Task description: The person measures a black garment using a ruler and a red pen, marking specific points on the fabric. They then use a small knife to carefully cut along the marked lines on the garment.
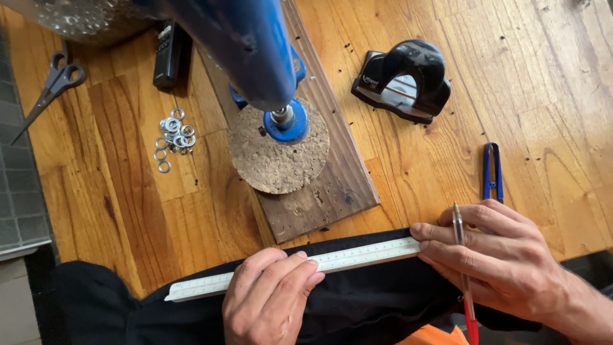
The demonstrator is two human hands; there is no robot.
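Head view: left hand [268, 300] presses curled fingers down on white ruler [294, 268], pinning it flat along black fabric's [370, 300] edge at table's [523, 96] near side. Right hand [504, 262] steadies ruler's far end, red pen [465, 275] pinched between fingers.

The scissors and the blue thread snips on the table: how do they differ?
The scissors are grey, with two finger loops, lying at the table's left edge; the blue thread snips have no loops, only two slim arms. The scissors lie far from both hands; the snips lie just beyond the right hand. Both rest untouched on the wooden table.
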